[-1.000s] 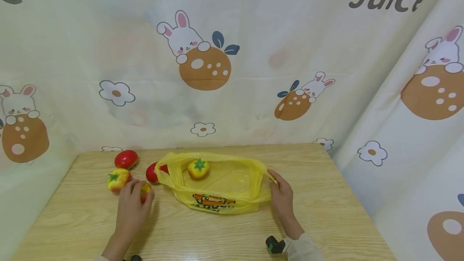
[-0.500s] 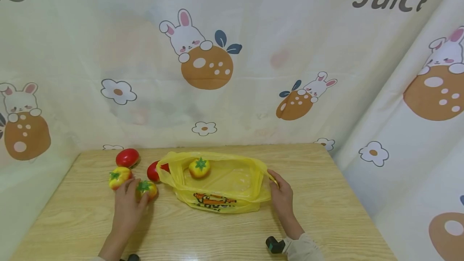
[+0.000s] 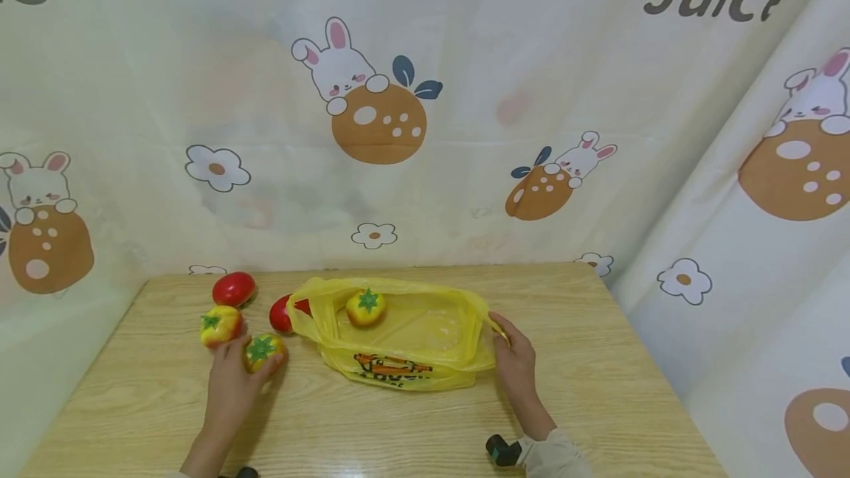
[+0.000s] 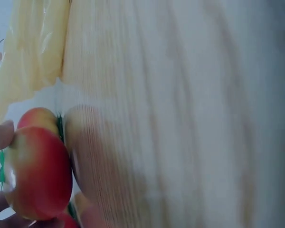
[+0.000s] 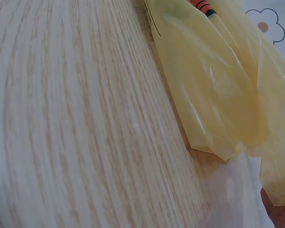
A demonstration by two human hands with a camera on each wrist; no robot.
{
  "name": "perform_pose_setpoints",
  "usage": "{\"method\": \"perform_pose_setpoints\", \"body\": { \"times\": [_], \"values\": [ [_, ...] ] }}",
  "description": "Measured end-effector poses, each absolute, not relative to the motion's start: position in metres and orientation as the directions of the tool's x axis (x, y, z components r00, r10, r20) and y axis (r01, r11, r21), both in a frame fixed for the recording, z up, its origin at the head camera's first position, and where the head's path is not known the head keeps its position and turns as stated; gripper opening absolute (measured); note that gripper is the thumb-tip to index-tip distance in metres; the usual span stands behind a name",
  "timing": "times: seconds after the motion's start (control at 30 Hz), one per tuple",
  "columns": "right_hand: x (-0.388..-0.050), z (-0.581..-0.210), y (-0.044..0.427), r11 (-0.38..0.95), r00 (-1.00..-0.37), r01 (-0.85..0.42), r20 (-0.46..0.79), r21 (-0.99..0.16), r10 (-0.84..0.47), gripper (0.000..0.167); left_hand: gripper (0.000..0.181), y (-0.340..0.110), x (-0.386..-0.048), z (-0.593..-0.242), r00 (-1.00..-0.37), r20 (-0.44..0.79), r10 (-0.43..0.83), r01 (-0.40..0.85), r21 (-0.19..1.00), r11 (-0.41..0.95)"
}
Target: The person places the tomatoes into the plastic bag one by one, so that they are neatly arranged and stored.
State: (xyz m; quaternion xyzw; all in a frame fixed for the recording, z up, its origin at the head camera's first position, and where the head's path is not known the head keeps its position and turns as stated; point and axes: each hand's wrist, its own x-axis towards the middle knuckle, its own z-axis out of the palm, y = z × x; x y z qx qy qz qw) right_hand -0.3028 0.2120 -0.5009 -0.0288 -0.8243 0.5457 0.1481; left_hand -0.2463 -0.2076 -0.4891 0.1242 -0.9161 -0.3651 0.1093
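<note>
In the head view my left hand (image 3: 231,382) grips a yellow-red fruit with a green star-shaped top (image 3: 265,352), thumb on one side and fingers on the other. The left wrist view shows that fruit's red-orange side (image 4: 40,173) between thumb and fingers. My right hand (image 3: 516,360) pinches the right edge of a yellow plastic bag (image 3: 425,371), whose mouth gapes upward. Inside the bag, toward its left, lies a similar yellow fruit (image 3: 366,307). In the right wrist view the bag (image 5: 213,85) hangs from the fingers at the lower right.
A red fruit (image 3: 234,289) and a yellow-red one (image 3: 221,327) lie left on the wooden table (image 3: 372,434). Another red fruit (image 3: 280,314) sits against the bag's left edge, partly behind it. A printed curtain (image 3: 465,190) stands behind the table.
The fruit in my left hand has turned so that its green top faces up, and the fingers have shifted round it. My right hand and the bag have hardly moved.
</note>
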Motion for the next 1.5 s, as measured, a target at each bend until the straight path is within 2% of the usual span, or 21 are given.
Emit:
{"method": "perform_pose_setpoints", "body": {
  "times": [0.27, 0.57, 0.87, 1.5],
  "values": [
    [-0.302, -0.501, 0.212, 0.396, -0.962, -0.095, 0.187, -0.913, 0.201, 0.036, 0.074, -0.211, -0.247, -0.492, -0.956, 0.028, -0.292, -0.175, 0.743, 0.646],
    [-0.302, -0.503, 0.212, 0.399, -0.961, -0.106, 0.197, -0.911, 0.194, 0.036, 0.072, -0.216, -0.249, -0.496, -0.939, 0.110, -0.326, -0.133, 0.757, 0.639],
    [-0.302, -0.505, 0.212, 0.399, -0.962, -0.103, 0.193, -0.911, 0.194, 0.035, 0.083, -0.219, -0.249, -0.489, -0.938, 0.054, -0.341, -0.182, 0.762, 0.621],
    [-0.300, -0.508, 0.211, 0.402, -0.958, -0.117, 0.209, -0.908, 0.195, 0.035, 0.081, -0.217, -0.253, -0.470, -0.929, 0.164, -0.331, -0.097, 0.757, 0.647]
  ]
}}
